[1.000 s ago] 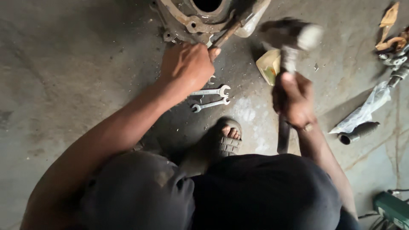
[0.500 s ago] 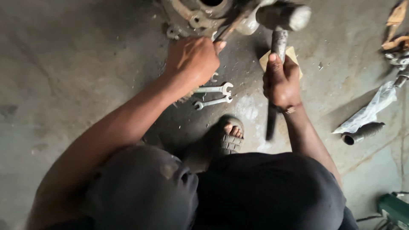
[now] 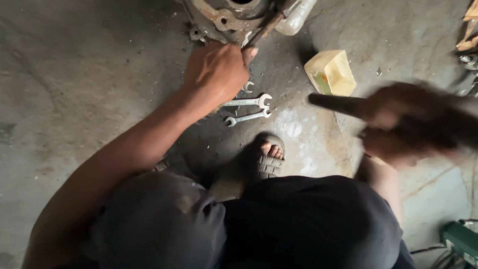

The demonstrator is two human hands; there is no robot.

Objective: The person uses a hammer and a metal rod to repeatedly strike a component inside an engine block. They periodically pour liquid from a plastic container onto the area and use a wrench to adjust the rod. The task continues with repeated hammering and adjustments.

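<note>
Left hand [image 3: 217,71] clenched around thin metal rod [image 3: 266,27] set against rusty housing [image 3: 219,17]. Right hand [image 3: 398,124] blurred, fist wrapped on dark hammer handle [image 3: 338,103].

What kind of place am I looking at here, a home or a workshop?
Most likely a rough repair workshop, worked at floor level: bare stained concrete floor, two open-ended spanners lying loose on it, and a rusty metal machine housing that the left hand holds a rod against.

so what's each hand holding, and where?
Left hand grips a metal rod at its lower end. Right hand, blurred, holds a hammer handle mid-shaft.
</note>
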